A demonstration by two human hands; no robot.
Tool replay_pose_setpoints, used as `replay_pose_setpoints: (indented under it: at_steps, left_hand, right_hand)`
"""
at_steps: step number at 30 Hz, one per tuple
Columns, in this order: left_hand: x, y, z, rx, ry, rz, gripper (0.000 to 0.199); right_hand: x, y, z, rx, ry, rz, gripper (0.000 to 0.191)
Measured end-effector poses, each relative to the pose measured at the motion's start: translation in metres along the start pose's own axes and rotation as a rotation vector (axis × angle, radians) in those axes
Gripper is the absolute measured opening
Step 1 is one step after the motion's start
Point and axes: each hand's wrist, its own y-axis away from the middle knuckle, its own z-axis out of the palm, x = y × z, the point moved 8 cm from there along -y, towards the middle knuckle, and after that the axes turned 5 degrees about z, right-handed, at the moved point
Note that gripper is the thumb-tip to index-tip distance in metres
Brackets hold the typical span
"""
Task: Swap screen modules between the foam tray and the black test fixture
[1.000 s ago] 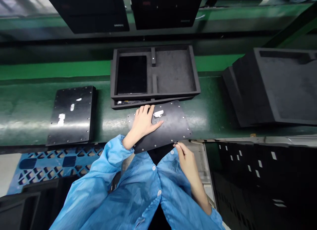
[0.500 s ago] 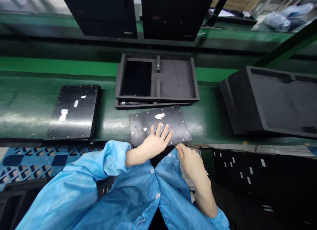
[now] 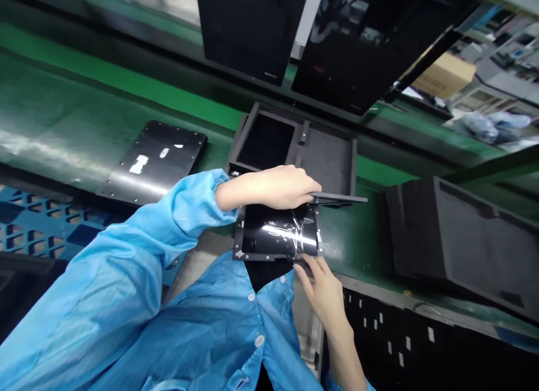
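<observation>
My left hand [image 3: 286,187] grips a thin black plate [image 3: 340,199], lifted and seen nearly edge-on, its fingertips partly hidden. Below it lies a flat black base [image 3: 238,250] with small bright dots along its rim, at the bench's near edge. On that base rests a glossy black screen panel [image 3: 269,239] under clear, wrinkled film. My right hand [image 3: 322,292] holds the base's near right edge, thumb underneath and index finger on top. My left forearm hides part of the base's far side.
A dark foam tray [image 3: 352,166] with another black panel [image 3: 267,141] in its left compartment stands behind. To the left lies a similar black plate [image 3: 158,160] with white labels. Stacked foam trays [image 3: 415,233] stand at right. Large black boards [image 3: 252,37] hang over the bench's back.
The black plate has been lifted off by my left hand, uncovering the film-covered panel. My right hand stays at the near right edge. The view has turned and tilted.
</observation>
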Motion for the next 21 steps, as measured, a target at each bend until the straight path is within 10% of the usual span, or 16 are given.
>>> replay_pose_setpoints:
  at_steps: [9,21]
  left_hand:
    - [-0.007,-0.013,-0.015,0.006,0.046,0.07,0.031]
    - [-0.023,-0.029,-0.023,-0.001,0.081,0.106,0.031]
  right_hand:
    - [-0.051,-0.073,0.003,-0.134,0.35,-0.652,0.045]
    - [-0.093,-0.038,-0.018,0.079,0.399,-1.147,0.037]
